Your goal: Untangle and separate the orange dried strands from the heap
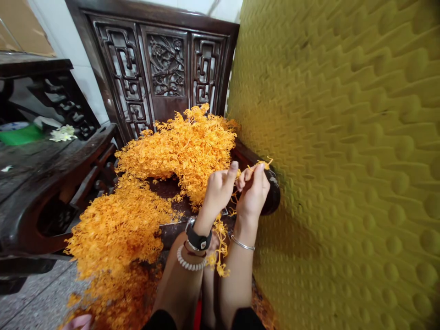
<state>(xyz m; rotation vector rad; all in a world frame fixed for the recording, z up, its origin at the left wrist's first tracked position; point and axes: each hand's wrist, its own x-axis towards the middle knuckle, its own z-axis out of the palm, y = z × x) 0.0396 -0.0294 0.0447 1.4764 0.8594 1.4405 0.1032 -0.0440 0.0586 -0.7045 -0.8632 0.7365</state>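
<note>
My right hand (253, 190) is closed in a pinch, with a small orange plastic flower sprig (264, 163) sticking out at its fingertips. Close beside it, my left hand (220, 185) is curled with the thumb raised; its fingers are mostly hidden, and orange stems show between the two hands. Between my forearms hangs a strand of orange plastic flowers (222, 250), its upper end hidden behind the left hand. Just beyond the hands lies a large heap of the same orange plastic flowers (185, 142), and another heap (117, 229) spreads to the left.
The heaps rest on a dark carved wooden chair with a latticed back (165, 101). A yellow bumpy panel (337, 160) rises close on the right. At the left stands a dark wooden table (20, 174) bearing a green object (20, 135) and white flowers (63, 133).
</note>
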